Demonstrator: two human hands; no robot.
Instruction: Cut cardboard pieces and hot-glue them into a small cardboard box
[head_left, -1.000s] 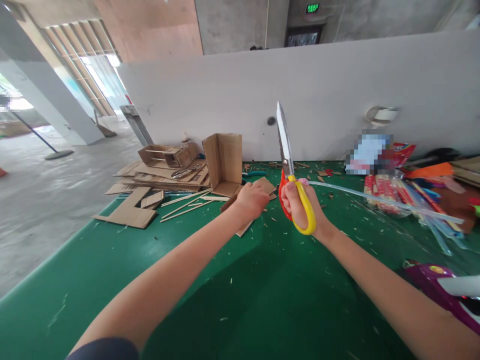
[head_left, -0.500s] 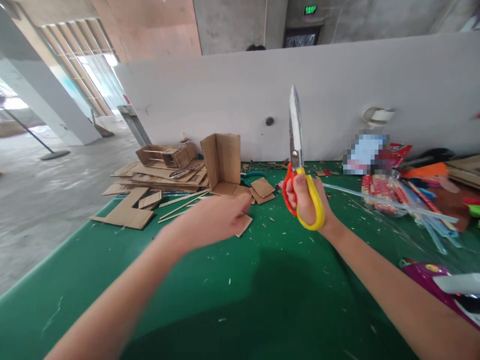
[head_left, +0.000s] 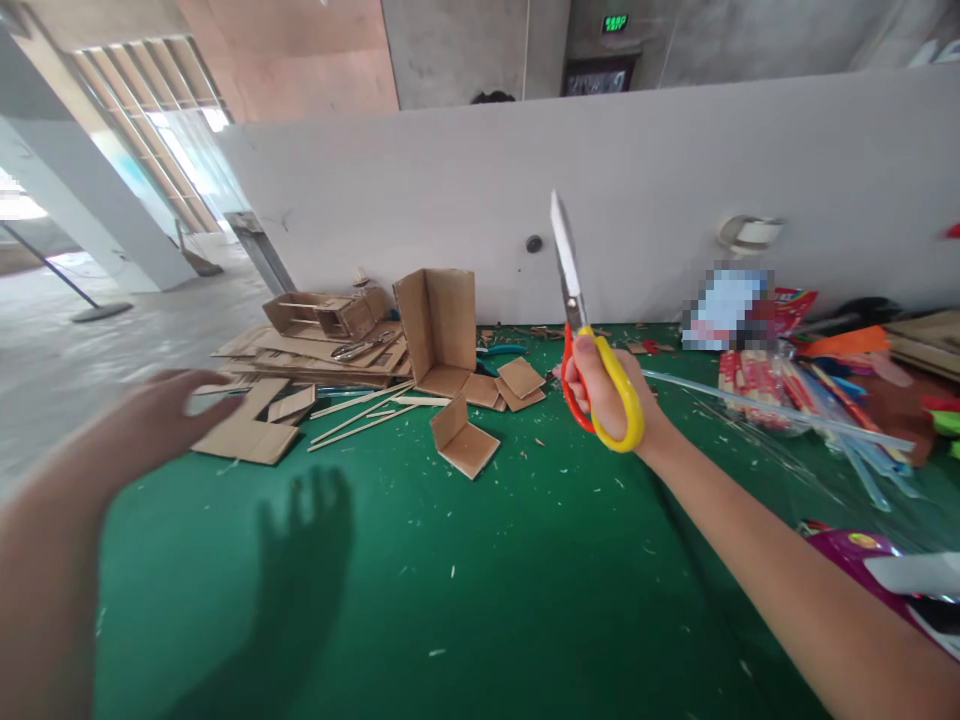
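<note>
Left hand [head_left: 161, 415]: fingers parted from thumb, no object visible in the grip; its fingertips are at the flat brown cardboard cutout [head_left: 251, 440], contact indeterminable; thin pale wooden sticks [head_left: 364, 425] lie right of the cutout; a small folded brown cardboard piece [head_left: 466, 447] stands on the green table [head_left: 450, 600], between the hands and apart from both; right hand [head_left: 600, 395]: closed around the red-and-yellow handles of the metal-bladed scissors [head_left: 581, 315], blades together, projecting upward above the grip.
</note>
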